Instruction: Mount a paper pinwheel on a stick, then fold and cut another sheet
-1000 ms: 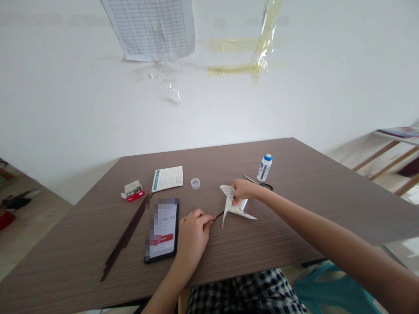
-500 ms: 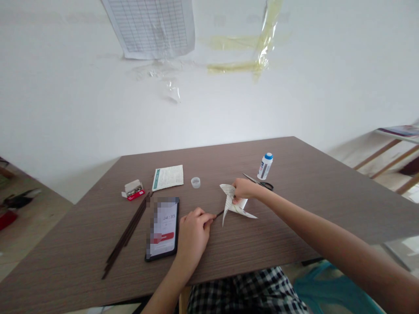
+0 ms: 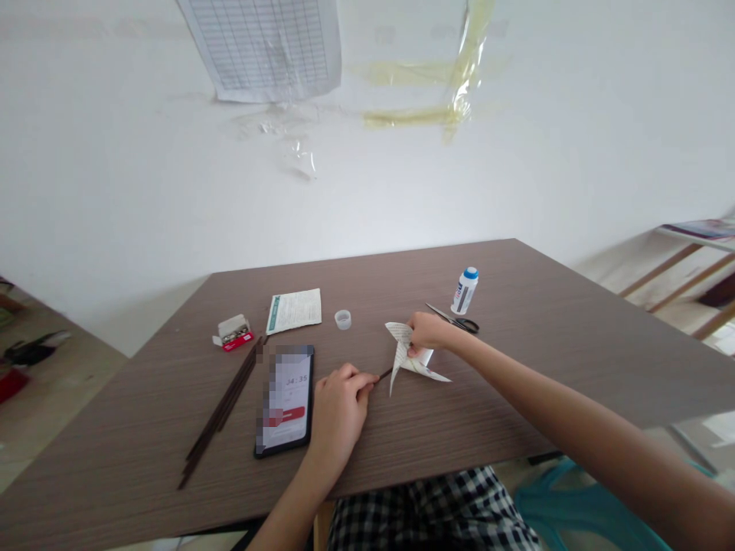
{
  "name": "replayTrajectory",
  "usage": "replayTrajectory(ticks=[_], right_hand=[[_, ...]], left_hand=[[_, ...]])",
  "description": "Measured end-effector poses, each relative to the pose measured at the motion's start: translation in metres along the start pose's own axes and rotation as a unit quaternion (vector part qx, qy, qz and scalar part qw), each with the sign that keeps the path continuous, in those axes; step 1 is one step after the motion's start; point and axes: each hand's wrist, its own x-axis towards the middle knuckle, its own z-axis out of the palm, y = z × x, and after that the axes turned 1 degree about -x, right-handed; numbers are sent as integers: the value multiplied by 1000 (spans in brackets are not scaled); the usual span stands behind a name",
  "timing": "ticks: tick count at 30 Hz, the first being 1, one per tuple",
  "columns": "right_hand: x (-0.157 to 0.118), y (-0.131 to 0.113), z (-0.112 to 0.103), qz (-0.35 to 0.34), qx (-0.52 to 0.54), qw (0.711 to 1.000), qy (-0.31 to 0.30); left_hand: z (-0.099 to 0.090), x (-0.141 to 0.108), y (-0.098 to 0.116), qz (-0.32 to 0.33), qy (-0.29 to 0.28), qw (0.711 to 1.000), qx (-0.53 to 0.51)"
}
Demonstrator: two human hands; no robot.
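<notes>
A pinwheel folded from printed paper [image 3: 423, 370] lies on the table, its pointed blades spread. My right hand [image 3: 428, 334] is closed over its middle, fingertips pressed at the centre; what sits under them is hidden. From beneath the pinwheel a thin dark brown stick [image 3: 385, 374] runs out to the left. Its near end is pinched between thumb and fingers of my left hand [image 3: 343, 402], which rests on the tabletop. Just beyond my right hand are black-handled scissors [image 3: 468, 325], partly behind the wrist.
On the brown table [image 3: 390, 283] are a phone [image 3: 292, 398], several dark sticks [image 3: 223, 413], a small red-and-white box [image 3: 234, 334] of metal bits, a printed packet [image 3: 295, 311], a clear cap [image 3: 343, 319] and a blue-capped white bottle [image 3: 464, 291]. A white wall stands behind.
</notes>
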Motion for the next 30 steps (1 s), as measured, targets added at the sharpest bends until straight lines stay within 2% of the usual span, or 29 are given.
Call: replayTrajectory(ticks=[5,15,22,30], right_hand=[[-1,2,1,5,2,1000,2],[0,14,1,-31,54,998,-6],[2,21,-6,-89,78,993,-28],[9,10,-6,-47,33,998,-18]], left_hand=[[1,0,-2,7,8,1000,-7],[3,2,-5,13,12,1000,-19],[2,2,-3,6,3,1000,-12],[1,0,-1,5,5,1000,-22]])
